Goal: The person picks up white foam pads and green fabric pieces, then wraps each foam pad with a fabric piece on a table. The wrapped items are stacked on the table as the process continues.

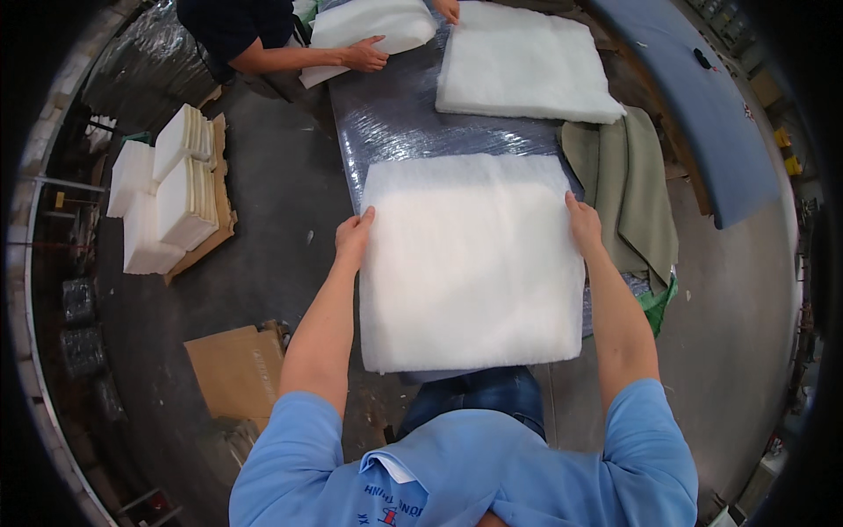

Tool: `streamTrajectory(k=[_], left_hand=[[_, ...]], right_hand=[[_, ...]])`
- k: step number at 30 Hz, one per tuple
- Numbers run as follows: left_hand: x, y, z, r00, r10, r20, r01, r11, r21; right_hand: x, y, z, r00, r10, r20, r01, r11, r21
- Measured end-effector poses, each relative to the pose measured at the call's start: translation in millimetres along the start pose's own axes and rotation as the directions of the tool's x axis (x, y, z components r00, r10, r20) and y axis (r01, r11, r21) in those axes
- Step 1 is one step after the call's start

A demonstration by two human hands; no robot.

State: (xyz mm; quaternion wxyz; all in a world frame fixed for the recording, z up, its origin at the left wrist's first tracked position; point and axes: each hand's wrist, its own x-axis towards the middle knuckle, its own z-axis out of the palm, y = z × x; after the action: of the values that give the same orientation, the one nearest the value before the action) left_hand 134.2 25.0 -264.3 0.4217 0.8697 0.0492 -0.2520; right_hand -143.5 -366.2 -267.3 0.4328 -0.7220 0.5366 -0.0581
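Observation:
A square pad of white fluffy wadding point(470, 263) lies before me, over the near end of a plastic-wrapped table point(386, 132). My left hand point(353, 233) grips its left edge near the far corner, thumb on top. At the opposite edge my right hand point(583, 220) holds it the same way, with the fingers partly hidden beneath. Farther along the table rests a second white wadding pad point(527, 66). Beside that, a co-worker's hand point(364, 54) presses on another folded white pad point(373, 26).
Stacked white pads point(184, 189) stand on cardboard at the left. A flattened cardboard box point(235, 373) lies on the floor nearer me. Olive-green cloth point(623, 193) drapes over the table's right side. Beyond it is a long blue-covered table point(702, 105). The co-worker point(237, 35) stands at the far left.

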Motion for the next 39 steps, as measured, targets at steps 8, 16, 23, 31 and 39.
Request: streamTrajectory(k=[8,16,23,31,39], left_hand=[[25,-3,27,0.898,0.285,-0.334,-0.324,0.944,-0.066],[29,-14,35,0.918,0.250,-0.307,-0.257,0.966,0.019],[23,-16,30,0.987,0.100,-0.123,-0.126,0.965,-0.230],[-81,-74,-10,0.996,-0.087,0.033,0.092,0.980,-0.179],[-121,-105,-3,0.979,0.200,-0.041,-0.203,0.974,-0.102]], right_hand=[[45,-5,40,0.906,-0.267,-0.327,0.318,0.941,0.113],[44,-5,39,0.954,-0.219,-0.204,0.237,0.969,0.071],[44,10,17,0.995,-0.081,-0.063,0.093,0.969,0.229],[-58,38,-39,0.876,0.278,0.395,-0.404,0.869,0.285],[-91,99,-22,1.000,-0.010,-0.021,0.017,0.936,0.351]])
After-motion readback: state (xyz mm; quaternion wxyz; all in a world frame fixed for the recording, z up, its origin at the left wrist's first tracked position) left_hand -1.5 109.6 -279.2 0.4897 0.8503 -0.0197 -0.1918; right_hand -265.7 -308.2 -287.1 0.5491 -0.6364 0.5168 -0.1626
